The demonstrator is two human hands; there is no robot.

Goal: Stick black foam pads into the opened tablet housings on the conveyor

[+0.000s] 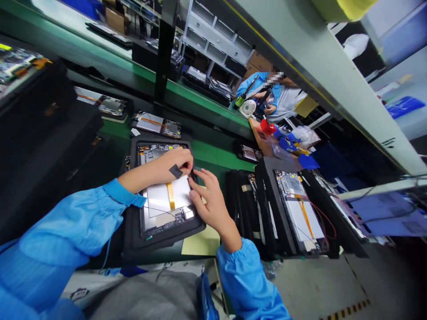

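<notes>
An opened tablet (183,189) lies in a black foam tray (132,231) in front of me. Its circuit board, silvery battery and an orange ribbon cable (171,196) are exposed. My left hand (173,161) reaches across the upper part of the tablet, fingers curled together at its right edge; whatever they pinch is hidden. A small black piece of tape (175,171) sits on the back of that hand. My right hand (211,200) is beside the tablet's right edge, fingers apart, with fingertips touching or very close to the rim.
More opened tablets, one of them (156,123), lie behind the tray on the green bench. At right stands a row of black foam trays (267,209) with another opened tablet (302,213). Tall black trays (50,146) fill the left. A co-worker (260,91) sits across the bench.
</notes>
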